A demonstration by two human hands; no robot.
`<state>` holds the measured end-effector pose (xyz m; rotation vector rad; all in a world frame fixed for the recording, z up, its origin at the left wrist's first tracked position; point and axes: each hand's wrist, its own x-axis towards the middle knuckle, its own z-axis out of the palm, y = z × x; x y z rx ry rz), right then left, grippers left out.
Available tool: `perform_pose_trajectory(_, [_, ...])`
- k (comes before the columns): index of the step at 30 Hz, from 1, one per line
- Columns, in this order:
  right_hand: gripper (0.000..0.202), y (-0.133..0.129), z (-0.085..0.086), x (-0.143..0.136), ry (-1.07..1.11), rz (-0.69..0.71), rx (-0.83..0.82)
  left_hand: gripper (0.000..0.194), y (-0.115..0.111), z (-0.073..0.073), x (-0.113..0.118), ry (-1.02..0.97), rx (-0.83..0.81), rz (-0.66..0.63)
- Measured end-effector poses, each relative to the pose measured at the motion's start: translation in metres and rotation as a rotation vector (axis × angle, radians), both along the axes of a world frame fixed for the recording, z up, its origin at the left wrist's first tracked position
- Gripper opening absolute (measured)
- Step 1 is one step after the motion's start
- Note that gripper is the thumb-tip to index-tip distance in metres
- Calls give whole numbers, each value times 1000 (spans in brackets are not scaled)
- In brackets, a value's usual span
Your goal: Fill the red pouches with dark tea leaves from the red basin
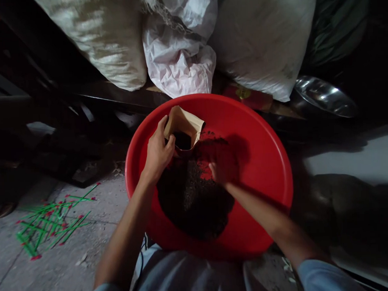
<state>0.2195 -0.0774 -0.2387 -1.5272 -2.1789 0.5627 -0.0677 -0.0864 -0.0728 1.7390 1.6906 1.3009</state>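
Note:
A large red plastic basin (261, 160) stands in front of me with a heap of dark soil (196, 213) in its bottom. My left hand (159, 149) is closed on the left side of a brown paper bag (190, 121). The bag's mouth gapes toward me, and dark soil shows inside it. My right hand (220, 172) is low in the basin at the right edge of the soil, below the bag. Its thumb shows, but shadow and motion blur hide the other fingers. Whether it holds any soil cannot be made out.
Full white sacks (260, 41) and a crumpled white bag (180, 63) stand behind the basin. A shiny metal bowl (326, 96) sits at the back right. Green sticks with red ends (53, 220) lie scattered on the concrete floor (71, 277) to the left.

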Motion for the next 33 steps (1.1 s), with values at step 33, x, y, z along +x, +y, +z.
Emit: perform_pose_trajectory(33, [32, -9, 228, -87, 332, 514, 280, 59, -8, -5, -4, 8, -33, -88])
